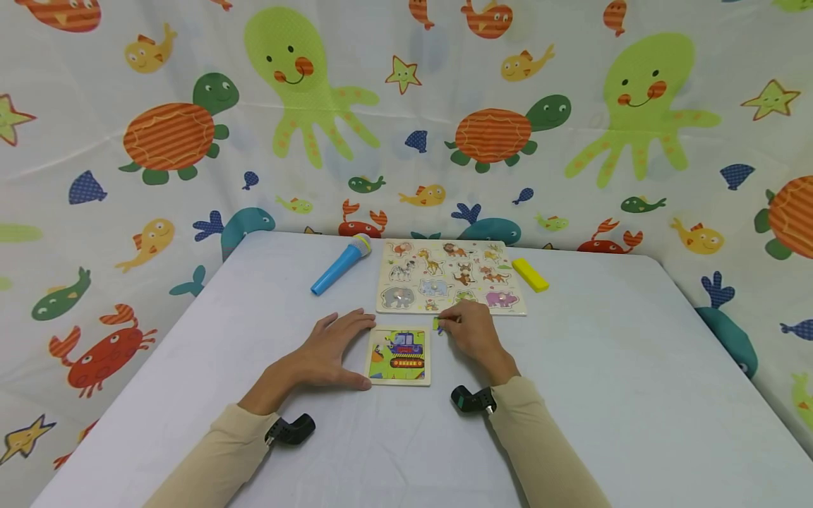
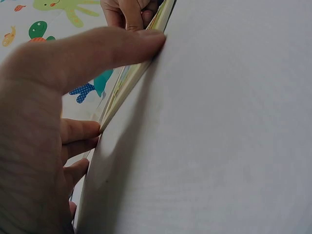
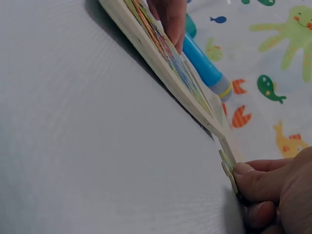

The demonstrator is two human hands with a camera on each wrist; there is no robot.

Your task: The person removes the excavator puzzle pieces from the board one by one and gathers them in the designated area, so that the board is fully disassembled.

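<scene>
A small square jigsaw puzzle (image 1: 399, 383) with a wooden frame and a tractor-like vehicle picture lies flat on the white table. My left hand (image 1: 325, 353) rests at its left side, thumb by the near corner and fingertips by the far one; in the left wrist view the thumb (image 2: 146, 45) touches the frame's edge. To the right of the frame, my right hand (image 1: 471, 333) pinches a small green puzzle piece (image 1: 436, 324) between thumb and fingers. In the right wrist view this puzzle piece (image 3: 227, 168) is held on edge, just off the frame's corner.
A larger wooden animal puzzle board (image 1: 413, 276) lies behind the small puzzle, close to my right hand. A blue toy microphone (image 1: 341, 267) is on its left, a yellow block (image 1: 530, 275) on its right. A sea-animal curtain (image 1: 394, 127) hangs behind the table.
</scene>
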